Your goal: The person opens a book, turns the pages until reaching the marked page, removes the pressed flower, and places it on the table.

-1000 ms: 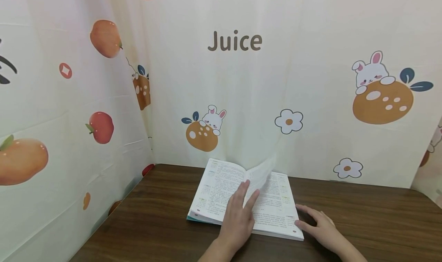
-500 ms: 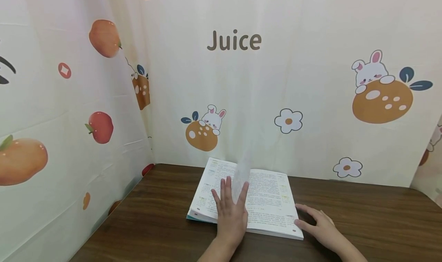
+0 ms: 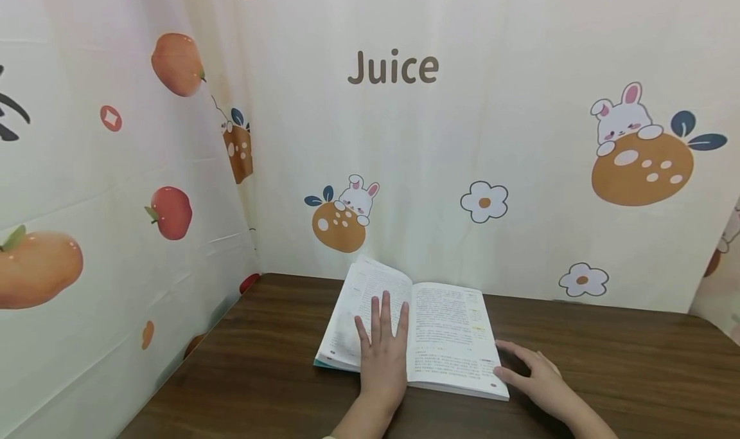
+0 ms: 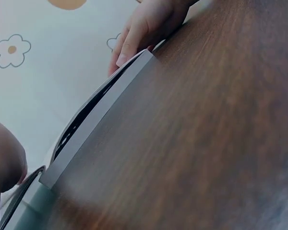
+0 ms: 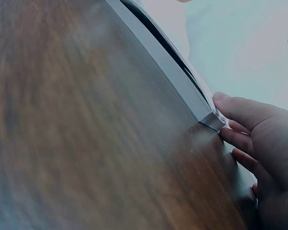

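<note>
An open book (image 3: pixel 448 336) with printed pages lies on the dark wooden table, a teal cover edge showing at its lower left. On its left page lies my left hand (image 3: pixel 383 355), fingers straight and spread, palm down near the spine. That left page curves up slightly at its far edge. My right hand (image 3: pixel 537 378) holds the book's lower right edge. In the right wrist view, the thumb of the right hand (image 5: pixel 273 139) sits on the top pages at the corner of the book (image 5: pixel 213 120), with the index finger against the side below it.
The wooden table (image 3: pixel 243 362) reaches back to a pale curtain (image 3: pixel 416 143) printed with fruit, rabbits, flowers and the word "Juice". Another printed curtain (image 3: pixel 115 169) borders the left side.
A raised page has swung from right to left and now lies on the left side under my left hand, which moved left with it. My right hand stays at the book's edge.
</note>
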Demonstrator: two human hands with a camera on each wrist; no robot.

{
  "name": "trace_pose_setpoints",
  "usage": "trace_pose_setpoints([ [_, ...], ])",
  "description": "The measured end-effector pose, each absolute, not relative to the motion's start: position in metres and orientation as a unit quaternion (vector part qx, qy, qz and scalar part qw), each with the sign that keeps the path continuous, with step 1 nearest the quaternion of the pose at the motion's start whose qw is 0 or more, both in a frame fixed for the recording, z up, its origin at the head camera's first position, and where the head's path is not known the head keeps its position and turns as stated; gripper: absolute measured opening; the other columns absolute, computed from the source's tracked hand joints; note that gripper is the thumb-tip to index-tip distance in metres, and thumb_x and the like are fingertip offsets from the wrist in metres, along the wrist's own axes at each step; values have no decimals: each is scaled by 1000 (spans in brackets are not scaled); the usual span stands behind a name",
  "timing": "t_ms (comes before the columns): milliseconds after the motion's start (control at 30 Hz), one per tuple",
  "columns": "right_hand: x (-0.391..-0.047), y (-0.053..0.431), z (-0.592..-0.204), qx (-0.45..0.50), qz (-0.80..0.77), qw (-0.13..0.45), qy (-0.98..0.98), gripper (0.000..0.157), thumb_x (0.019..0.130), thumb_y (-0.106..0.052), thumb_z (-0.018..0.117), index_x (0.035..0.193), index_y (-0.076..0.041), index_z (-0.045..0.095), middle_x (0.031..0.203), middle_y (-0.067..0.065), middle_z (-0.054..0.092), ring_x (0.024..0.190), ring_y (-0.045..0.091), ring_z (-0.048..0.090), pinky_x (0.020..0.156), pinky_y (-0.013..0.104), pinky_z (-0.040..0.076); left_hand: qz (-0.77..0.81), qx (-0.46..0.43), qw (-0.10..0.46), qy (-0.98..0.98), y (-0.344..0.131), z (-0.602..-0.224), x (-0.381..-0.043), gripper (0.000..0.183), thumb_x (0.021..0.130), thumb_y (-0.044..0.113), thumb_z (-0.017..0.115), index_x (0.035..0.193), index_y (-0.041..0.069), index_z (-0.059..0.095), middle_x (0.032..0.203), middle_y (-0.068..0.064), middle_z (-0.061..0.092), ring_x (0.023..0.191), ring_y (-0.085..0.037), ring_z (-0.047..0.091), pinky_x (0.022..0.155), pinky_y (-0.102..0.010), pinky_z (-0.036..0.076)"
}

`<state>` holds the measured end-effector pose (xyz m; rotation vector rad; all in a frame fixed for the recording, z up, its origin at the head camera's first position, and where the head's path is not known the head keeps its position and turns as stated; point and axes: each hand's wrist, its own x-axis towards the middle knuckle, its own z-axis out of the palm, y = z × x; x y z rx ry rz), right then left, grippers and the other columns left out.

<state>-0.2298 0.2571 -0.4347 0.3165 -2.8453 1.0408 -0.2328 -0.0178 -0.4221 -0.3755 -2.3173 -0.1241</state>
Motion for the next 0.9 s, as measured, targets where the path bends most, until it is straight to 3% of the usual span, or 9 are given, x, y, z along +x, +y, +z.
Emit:
trace_pose_setpoints([
  [167,-229,258,-434,102,338,45,-934,60,84,-39,64,129,-1,51,131,28,46,124,49,35,97,67,13,-31,-243,360,-900,-16,-425,-235,65,72,1,69,132,17,51,145,-12,35,138,-28,19,107,-50,23],
  [300,-229,257,-434,102,336,43,-935,60,84,-40,64,129,-1,51,131,30,45,124,50,34,97,67,13,-35,-345,264,-900,-13,-426,-232,46,88,12,55,133,22,50,136,5,48,132,-16,33,106,-45,29],
  [400,-229,257,-434,99,331,42,-937,59,84,-40,64,128,-2,52,131,31,44,123,50,34,97,67,14,-58,-362,195,-910,-12,-427,-228,37,95,22,48,131,27,52,133,11,50,128,-11,39,102,-50,33],
  [500,-229,257,-435,96,330,40,-938,59,84,-41,64,128,-4,52,131,31,44,123,50,34,97,67,14,-80,-359,172,-914,-12,-427,-225,32,97,30,46,127,29,55,132,11,51,126,-11,42,98,-58,34],
  [900,-227,262,-431,130,364,19,-922,65,79,-35,69,131,-3,49,132,31,42,125,52,30,98,67,11,-168,-333,71,-925,-13,-428,-225,42,90,51,50,126,30,57,137,12,45,131,-11,34,99,-66,22],
])
